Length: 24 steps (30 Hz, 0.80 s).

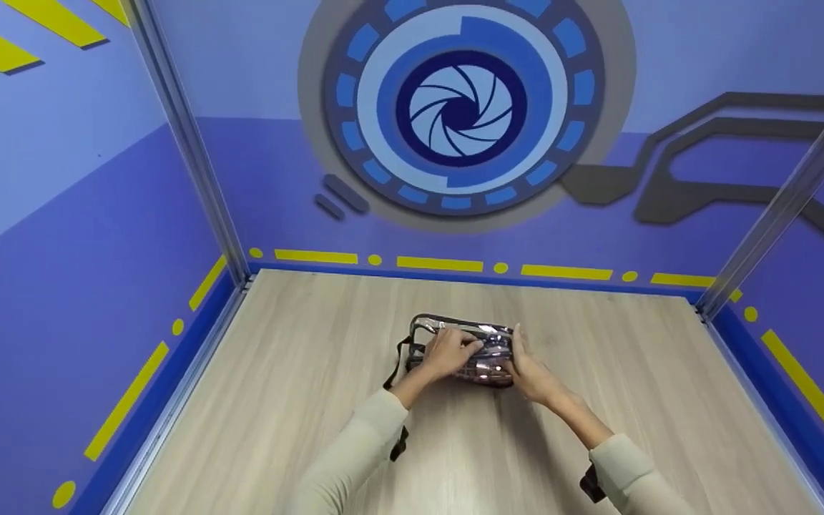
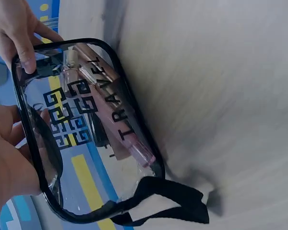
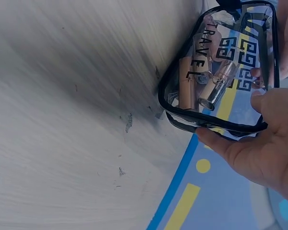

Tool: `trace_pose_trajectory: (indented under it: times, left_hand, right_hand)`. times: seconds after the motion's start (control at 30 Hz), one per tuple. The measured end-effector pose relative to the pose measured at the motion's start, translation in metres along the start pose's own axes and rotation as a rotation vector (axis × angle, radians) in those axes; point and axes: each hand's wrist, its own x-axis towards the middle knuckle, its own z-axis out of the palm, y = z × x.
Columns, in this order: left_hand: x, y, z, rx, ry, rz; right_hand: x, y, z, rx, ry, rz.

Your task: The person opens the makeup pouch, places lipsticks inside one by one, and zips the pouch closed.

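A clear cosmetic bag with black piping stands on the table, its printed side marked TRAVEL in the left wrist view. Pink and rose-gold tubes show through the plastic, and a black strap hangs from one end. My left hand is at the bag's top, its fingers bent at the opening edge and partly hidden behind the piping. Fingertips show through the plastic in both wrist views. With my right hand I grip the opposite end, thumb on one side and fingers on the other.
The light wood table extends around the bag. Behind it rises a blue and purple printed wall, with metal corner posts at left and right. Side walls border the table.
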Motion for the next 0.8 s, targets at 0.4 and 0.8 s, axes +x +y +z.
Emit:
trace_pose_trajectory:
  times: [0.4, 0.8]
  left_hand:
    - [0.0014, 0.0024, -0.0025, -0.129, 0.062, -0.098]
    - [0.0016, 0.0072, -0.0064, -0.144, 0.108, -0.147]
  right_hand:
    - [-0.0019, 0.0014, 0.0043, -0.073, 0.059, -0.059]
    - [-0.0017, 0.0003, 0.0026, -0.401, 0.163, -0.198]
